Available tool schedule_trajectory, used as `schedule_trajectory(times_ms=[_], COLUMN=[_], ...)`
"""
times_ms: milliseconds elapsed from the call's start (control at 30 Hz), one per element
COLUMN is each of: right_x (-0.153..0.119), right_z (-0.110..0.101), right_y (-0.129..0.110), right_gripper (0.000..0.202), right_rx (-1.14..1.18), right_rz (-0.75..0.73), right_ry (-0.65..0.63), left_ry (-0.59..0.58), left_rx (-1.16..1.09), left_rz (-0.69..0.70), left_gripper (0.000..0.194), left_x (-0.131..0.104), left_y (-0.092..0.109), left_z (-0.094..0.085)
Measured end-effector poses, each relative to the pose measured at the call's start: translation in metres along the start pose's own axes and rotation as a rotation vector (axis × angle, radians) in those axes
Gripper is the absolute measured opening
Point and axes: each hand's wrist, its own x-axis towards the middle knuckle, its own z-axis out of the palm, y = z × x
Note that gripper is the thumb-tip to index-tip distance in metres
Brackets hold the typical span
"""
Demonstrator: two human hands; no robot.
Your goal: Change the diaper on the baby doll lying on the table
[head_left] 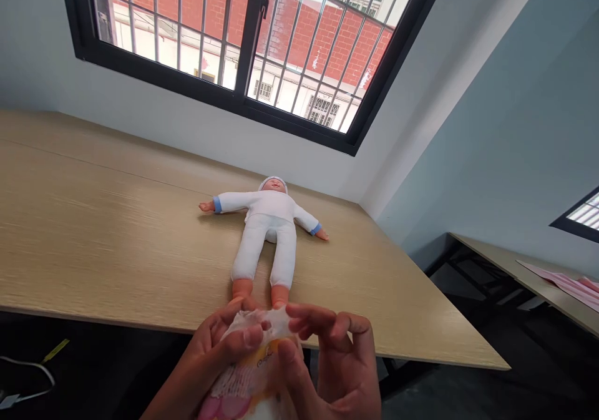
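Observation:
A white diaper (262, 376) with pink and yellow printing is held up in front of the table's near edge. My left hand (224, 345) grips its upper left side, thumb across the front. At the diaper's right side is my right hand (337, 357), with its thumb against the front and its index finger at the top edge; the other fingers are curled. Beyond both hands a baby doll (270, 223) in white clothes with blue cuffs and a cap lies on its back, arms spread, feet toward me.
The doll lies on a light wooden table (116, 239) against the wall under a barred window (238, 45). At the right, another table (496, 258) bears a pink cloth (571, 286). A white cable (42, 367) is at the lower left.

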Motion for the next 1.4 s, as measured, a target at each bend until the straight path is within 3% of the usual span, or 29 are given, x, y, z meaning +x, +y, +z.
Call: schedule_trajectory(times_ms=[133, 300, 667, 800, 967, 1167, 1267, 1400], right_x=[0.001, 0.002, 0.001, 0.009, 0.027, 0.039, 0.035, 0.027], right_z=[-0.003, -0.012, -0.021, -0.025, -0.031, -0.033, -0.035, -0.037], right_y=[0.005, 0.002, 0.007, 0.008, 0.019, 0.019, 0.011, 0.004], right_gripper=[0.025, 0.024, 0.047, 0.042, 0.032, 0.022, 0.026, 0.036], right_rx=[-0.102, -0.083, 0.171, 0.152, 0.073, -0.010, -0.048, -0.075], right_rz=[-0.035, 0.075, 0.403, 0.355, 0.124, 0.045, 0.087, 0.161], right_ry=[-0.067, -0.210, -0.333, -0.298, -0.347, -0.111, -0.195, -0.441], left_ry=[-0.091, -0.186, -0.163, -0.191, -0.212, -0.250, -0.245, -0.253], left_rx=[-0.024, 0.012, 0.066, 0.106, 0.164, 0.178, 0.175, 0.187], left_rz=[0.003, 0.064, 0.037, 0.056, 0.116, 0.154, 0.144, 0.129], left_gripper=[0.035, 0.025, 0.022, 0.021, 0.019, 0.022, 0.023, 0.023], left_x=[0.003, -0.001, -0.006, -0.002, 0.003, 0.012, 0.012, 0.008], left_y=[-0.002, -0.003, -0.002, -0.005, -0.007, -0.011, -0.011, -0.010], left_z=[-0.005, -0.005, -0.002, -0.007, -0.014, -0.024, -0.024, -0.023])
